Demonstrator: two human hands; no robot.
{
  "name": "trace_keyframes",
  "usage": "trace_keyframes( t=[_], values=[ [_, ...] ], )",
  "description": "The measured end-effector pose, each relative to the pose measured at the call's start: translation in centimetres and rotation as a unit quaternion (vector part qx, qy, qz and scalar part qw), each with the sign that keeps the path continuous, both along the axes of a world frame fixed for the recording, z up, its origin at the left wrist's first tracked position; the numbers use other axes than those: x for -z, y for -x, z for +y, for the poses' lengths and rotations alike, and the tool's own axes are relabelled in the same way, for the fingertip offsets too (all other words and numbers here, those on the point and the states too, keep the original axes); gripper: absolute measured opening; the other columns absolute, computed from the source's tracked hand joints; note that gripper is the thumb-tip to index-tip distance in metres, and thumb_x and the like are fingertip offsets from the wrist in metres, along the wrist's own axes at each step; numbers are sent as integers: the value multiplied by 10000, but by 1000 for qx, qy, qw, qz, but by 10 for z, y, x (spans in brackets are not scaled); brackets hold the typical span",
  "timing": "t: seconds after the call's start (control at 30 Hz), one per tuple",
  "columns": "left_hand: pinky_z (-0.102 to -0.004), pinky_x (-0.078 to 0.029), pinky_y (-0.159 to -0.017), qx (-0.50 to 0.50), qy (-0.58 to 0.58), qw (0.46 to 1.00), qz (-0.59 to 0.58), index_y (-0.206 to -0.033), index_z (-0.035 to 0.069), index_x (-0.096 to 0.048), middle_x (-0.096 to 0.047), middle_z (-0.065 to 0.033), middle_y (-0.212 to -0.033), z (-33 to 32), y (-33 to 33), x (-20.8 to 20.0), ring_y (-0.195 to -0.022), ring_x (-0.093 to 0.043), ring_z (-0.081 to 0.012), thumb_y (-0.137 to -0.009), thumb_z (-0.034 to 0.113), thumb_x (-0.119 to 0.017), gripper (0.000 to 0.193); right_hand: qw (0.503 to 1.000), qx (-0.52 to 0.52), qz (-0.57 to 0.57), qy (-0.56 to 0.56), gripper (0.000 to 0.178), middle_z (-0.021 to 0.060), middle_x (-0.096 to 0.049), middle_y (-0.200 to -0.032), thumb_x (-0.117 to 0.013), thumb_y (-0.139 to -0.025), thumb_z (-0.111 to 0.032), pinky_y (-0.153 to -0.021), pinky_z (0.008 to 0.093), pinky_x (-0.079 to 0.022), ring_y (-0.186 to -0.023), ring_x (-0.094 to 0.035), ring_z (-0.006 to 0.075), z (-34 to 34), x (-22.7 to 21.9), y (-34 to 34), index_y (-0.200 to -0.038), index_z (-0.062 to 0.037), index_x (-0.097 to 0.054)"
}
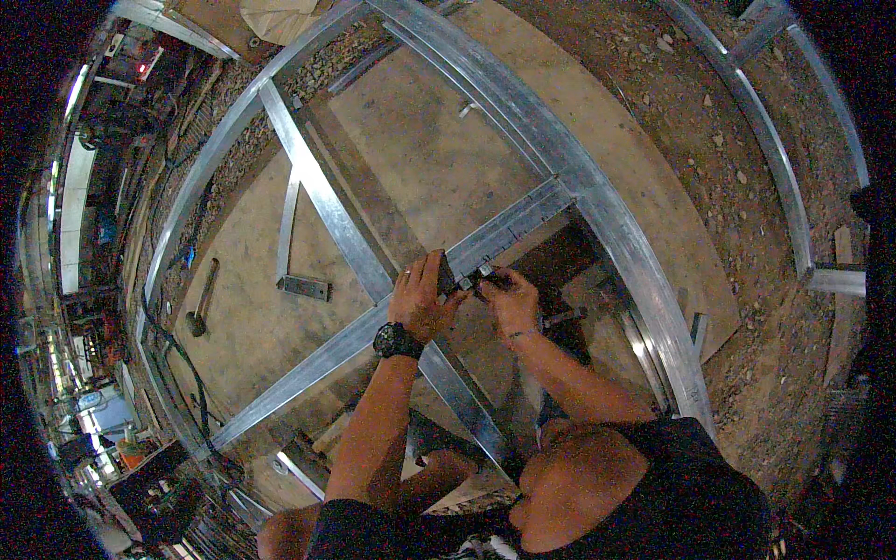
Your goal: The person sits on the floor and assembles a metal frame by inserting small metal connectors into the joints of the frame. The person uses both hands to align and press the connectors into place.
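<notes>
Where open board flanks the crossbar's edge, the right hand pinches a fitting; left grip unclear.

Chunky black round wristwatch just below centre, thin dark bracelet further right, black fabric top lower right

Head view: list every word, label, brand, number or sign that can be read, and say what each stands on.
None can be read.
Metal crossbar: dark marks along it, too small and blurred to tell whether they are writing.
Wristwatch: anything on its dial is too small to read.
Background at the left: too blurred for any lettering.
</notes>
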State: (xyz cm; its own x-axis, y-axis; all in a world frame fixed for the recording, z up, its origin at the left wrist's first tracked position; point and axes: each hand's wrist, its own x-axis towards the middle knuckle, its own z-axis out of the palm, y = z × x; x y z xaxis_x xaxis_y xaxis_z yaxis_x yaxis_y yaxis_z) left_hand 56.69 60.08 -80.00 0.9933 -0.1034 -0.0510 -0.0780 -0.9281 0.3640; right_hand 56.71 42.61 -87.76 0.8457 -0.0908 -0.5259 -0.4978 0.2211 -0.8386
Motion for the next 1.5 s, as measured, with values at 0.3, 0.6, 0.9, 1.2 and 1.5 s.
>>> trace_keyframes(
  t=[0.3,0.6,0.9,1.2,1.5],
  values=[
    [-515,-458,-1079,4,-21,1000,-5,-1460,-8,-452,-563,-247,-1399,-3,-1,-3,-1243,-572,-442,-823,500,-803,887,997,32,65,-31,246,32,-711,-862,-812,-824,-60,-576,269,-486,-661,-620,126,1,8,-1,-1044,-34,-706],
    [-511,-455,-1085,-6,-14,1000,13,-1480,8,-424,-560,-235,-1397,-3,-1,-7,-1260,-560,-437,-831,510,-791,898,994,36,56,-83,292,4,-655,-759,-836,-797,-84,-450,254,-393,-507,-512,95,3,-5,-2,-1051,-34,-701],
    [-504,-428,-1126,-10,-11,999,37,-1497,11,-412,-534,-240,-1446,-5,-3,-9,-1307,-536,-436,-847,512,-780,899,993,30,80,-86,261,-9,-640,-733,-827,-808,-70,-435,253,-366,-485,-486,89,2,5,-3,-1031,-57,-692],
    [-506,-402,-1157,-19,18,996,90,-1521,18,-389,-490,-245,-1506,-4,-5,-12,-1360,-500,-440,-866,492,-768,892,993,32,74,-91,202,30,-686,-834,-789,-823,-56,-553,294,-440,-616,-568,142,2,-3,-1,-1002,-65,-698],
    [-518,-406,-1149,-20,-1,997,69,-1519,16,-392,-509,-241,-1477,-6,-4,-7,-1340,-510,-441,-862,559,-742,921,999,-11,45,-23,218,54,-702,-869,-771,-816,-56,-572,308,-460,-638,-591,165,-1,20,-1,-1023,-55,-705]
  ],
)
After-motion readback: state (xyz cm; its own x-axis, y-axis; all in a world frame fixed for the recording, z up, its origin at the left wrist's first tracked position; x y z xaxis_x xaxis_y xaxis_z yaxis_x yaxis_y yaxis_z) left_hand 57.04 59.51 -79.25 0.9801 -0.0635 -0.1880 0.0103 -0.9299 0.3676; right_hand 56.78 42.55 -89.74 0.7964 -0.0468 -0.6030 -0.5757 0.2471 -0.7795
